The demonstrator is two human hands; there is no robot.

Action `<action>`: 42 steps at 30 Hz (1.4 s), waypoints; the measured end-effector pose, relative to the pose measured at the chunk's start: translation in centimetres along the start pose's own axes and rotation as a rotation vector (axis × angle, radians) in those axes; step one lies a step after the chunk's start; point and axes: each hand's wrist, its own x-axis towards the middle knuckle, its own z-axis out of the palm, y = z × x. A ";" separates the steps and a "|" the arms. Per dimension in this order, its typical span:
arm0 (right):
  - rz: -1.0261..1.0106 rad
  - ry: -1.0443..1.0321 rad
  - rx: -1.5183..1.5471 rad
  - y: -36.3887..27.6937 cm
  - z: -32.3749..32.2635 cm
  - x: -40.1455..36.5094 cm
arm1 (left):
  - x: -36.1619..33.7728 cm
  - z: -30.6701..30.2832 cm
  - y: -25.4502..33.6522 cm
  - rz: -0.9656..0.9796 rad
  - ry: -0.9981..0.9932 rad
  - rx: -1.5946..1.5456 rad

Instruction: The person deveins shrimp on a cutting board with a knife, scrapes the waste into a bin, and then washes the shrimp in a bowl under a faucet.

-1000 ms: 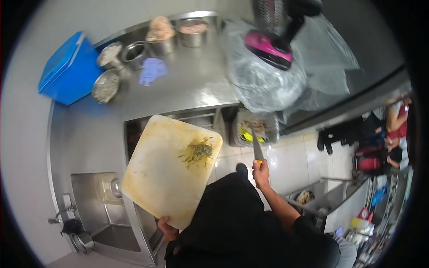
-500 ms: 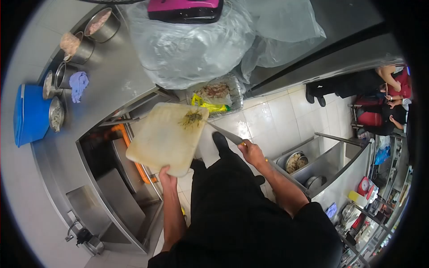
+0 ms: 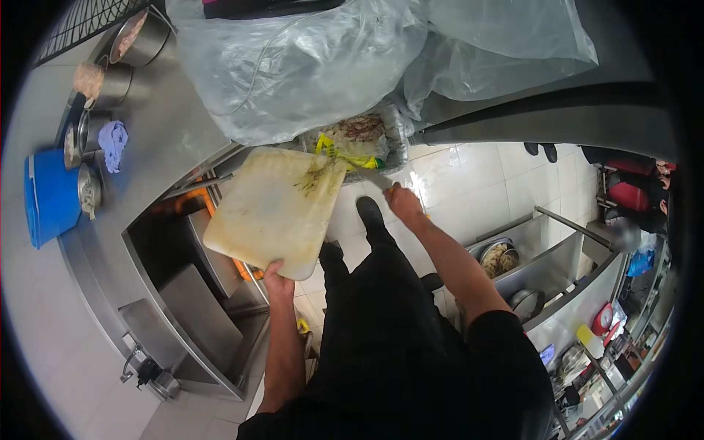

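Observation:
My left hand [image 3: 279, 282] grips the near edge of a stained white cutting board [image 3: 268, 213], held in the air and tilted. Dark green scraps [image 3: 314, 180] lie near the board's far right corner. In my right hand [image 3: 405, 205] is a knife [image 3: 375, 177], its blade reaching to that corner among the scraps. Right below the corner stands a waste bin lined with clear plastic [image 3: 398, 147]. A yellow and green wrapper [image 3: 359, 160] and reddish-white waste [image 3: 359, 128] are inside it.
Metal pots [image 3: 147, 42], a purple cloth [image 3: 112, 145] and a blue container [image 3: 55, 194] stand on the left steel counter. Big clear plastic bags [image 3: 308, 73] bulge above the bin. A sink unit with pans [image 3: 500, 258] is at right. Other people's dark shoes [image 3: 541, 151] show at far right.
The board and knife have moved away from me, toward the bin. The knife blade now reaches farther over the board's corner, and some scraps have shifted toward the edge.

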 end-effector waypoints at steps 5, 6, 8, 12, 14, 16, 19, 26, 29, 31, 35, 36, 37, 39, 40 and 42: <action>0.208 -0.010 0.072 0.3 -1.1 0.1 | -0.2 0.3 0.3 -0.003 0.070 0.037; 0.231 -0.020 0.066 -0.4 -1.2 -0.9 | -0.6 0.1 0.2 -0.001 0.072 0.034; 0.213 0.024 0.112 -0.8 -0.8 -2.6 | -0.8 0.9 -0.1 -0.027 0.065 0.034; 0.151 0.022 0.184 -4.2 -1.7 -6.9 | -1.7 2.1 -1.1 -0.025 0.093 0.088; 0.047 -0.073 0.191 -6.2 -2.1 -9.2 | -1.4 1.5 -1.6 -0.056 0.061 0.060; -0.054 -0.124 0.216 -8.0 -2.9 -11.3 | -1.4 1.9 -2.0 -0.039 0.064 0.067; -0.127 -0.198 0.272 -8.3 -1.5 -10.1 | -1.6 2.7 -2.3 -0.025 0.082 0.084; 0.158 0.160 0.144 -0.9 2.9 -0.4 | -1.7 2.5 -2.8 0.031 0.063 0.150; 0.029 0.105 0.191 -4.0 1.2 -7.9 | -1.5 2.3 -3.1 -0.009 0.108 0.107; -0.098 -0.056 0.296 -7.4 -0.2 -12.6 | -1.5 2.9 -3.0 -0.002 0.083 0.099; -0.280 -0.242 0.302 -11.7 -3.0 -13.8 | -1.9 3.8 -2.7 -0.002 0.046 0.048; -0.249 -0.284 0.187 -11.2 -1.6 -11.4 | -2.1 3.8 -2.6 0.001 0.057 0.054; -0.244 -0.155 0.096 -8.0 2.3 -7.2 | -2.1 3.9 -2.6 0.012 0.075 0.076; -0.094 0.086 0.062 -1.6 4.8 -1.3 | -2.1 3.7 -2.6 0.025 0.091 0.093; 0.052 0.196 0.122 -0.2 4.4 -0.2 | -1.9 3.4 -2.8 0.044 0.087 0.106; 0.020 0.209 0.055 -1.2 2.7 -2.8 | -1.6 3.1 -2.4 0.049 0.079 0.125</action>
